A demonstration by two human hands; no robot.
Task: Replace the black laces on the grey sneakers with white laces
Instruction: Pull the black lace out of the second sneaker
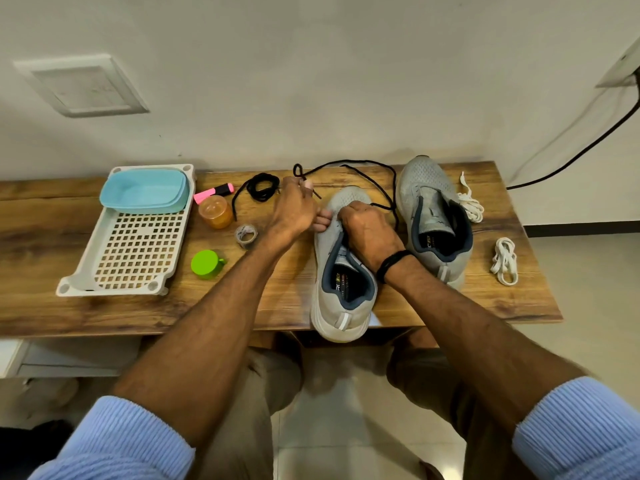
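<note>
Insole of far sneaker (433,216): partial print "C FLY". Insole print of near sneaker (343,289): partly hidden, illegible

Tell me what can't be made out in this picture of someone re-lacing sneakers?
Head view, the only one:
- Eyelets of the near sneaker: hidden under the right hand gripping it, so how much black lace remains threaded is unclear.
- Fingertips of the left hand pinching that lace: partly hidden behind the hand.
- Insole lettering in the far sneaker: too small and blurred.
- Wall plate at right: cut off by the frame edge.
</note>
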